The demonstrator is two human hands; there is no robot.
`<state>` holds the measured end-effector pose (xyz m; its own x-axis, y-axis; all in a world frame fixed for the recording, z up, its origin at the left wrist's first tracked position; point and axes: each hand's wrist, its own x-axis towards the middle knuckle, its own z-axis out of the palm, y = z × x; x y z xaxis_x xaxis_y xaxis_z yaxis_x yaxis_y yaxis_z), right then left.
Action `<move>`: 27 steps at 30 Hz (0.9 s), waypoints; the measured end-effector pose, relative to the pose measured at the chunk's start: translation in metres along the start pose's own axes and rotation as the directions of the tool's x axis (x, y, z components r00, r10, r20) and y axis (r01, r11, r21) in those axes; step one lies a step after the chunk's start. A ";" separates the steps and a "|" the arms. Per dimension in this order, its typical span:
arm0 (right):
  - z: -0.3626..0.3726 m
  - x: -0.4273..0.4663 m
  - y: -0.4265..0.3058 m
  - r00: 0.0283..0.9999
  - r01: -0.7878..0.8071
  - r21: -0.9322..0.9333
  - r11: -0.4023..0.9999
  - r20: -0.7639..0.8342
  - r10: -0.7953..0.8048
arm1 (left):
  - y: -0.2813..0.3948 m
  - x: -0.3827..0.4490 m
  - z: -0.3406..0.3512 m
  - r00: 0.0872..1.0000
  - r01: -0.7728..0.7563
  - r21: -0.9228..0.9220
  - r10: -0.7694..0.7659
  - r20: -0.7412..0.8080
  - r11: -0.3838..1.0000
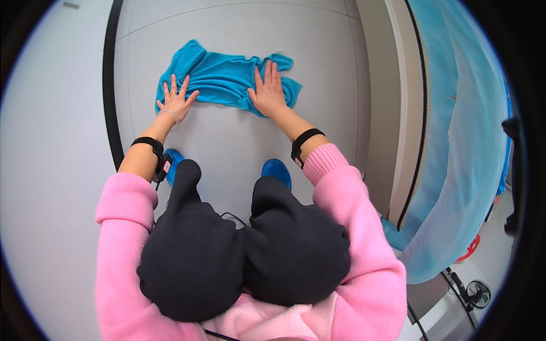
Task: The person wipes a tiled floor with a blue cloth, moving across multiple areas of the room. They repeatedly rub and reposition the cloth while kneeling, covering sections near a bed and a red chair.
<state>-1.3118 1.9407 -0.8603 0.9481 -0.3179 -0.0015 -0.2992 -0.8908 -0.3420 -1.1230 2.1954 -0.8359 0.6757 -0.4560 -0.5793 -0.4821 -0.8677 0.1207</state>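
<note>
A blue cloth (pixel 222 79), rumpled into long folds, lies spread on the pale tiled floor (pixel 239 25). My left hand (pixel 175 102) rests flat on the cloth's left end with its fingers splayed. On the right end, my right hand (pixel 268 91) presses down, palm underneath, fingers pointing away from me. Neither hand grips the fabric. A ring and a clear bracelet (pixel 170 114) are on my left hand and wrist. Black straps with small devices circle both forearms.
A white wall with a black skirting strip (pixel 109 85) runs along the left. Beside me on the right stands a bed base (pixel 384 106) with a light blue translucent cover (pixel 460 128). My blue shoes (pixel 277 171) are below the cloth. A small black fan (pixel 478 294) sits at lower right.
</note>
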 end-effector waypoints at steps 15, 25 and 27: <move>-0.045 -0.049 -0.038 0.789 0.324 0.099 0.941 0.521 -0.326 | -0.169 -0.056 0.064 0.956 0.080 -0.160 -0.030 0.292 0.984; -0.077 -0.046 -0.041 0.791 0.186 0.061 0.981 0.582 -0.186 | -0.177 -0.085 0.053 0.962 0.197 -0.240 -0.139 0.237 0.950; -0.077 -0.048 -0.035 0.835 0.176 0.008 0.984 0.529 -0.153 | -0.157 -0.091 0.048 0.958 0.201 -0.212 -0.146 0.248 0.956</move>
<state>-1.3551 1.9621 -0.7762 0.8941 0.0429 -0.4458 -0.1270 -0.9303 -0.3442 -1.1355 2.3822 -0.8405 0.5791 -0.2604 -0.7726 -0.2072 -0.9635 0.1694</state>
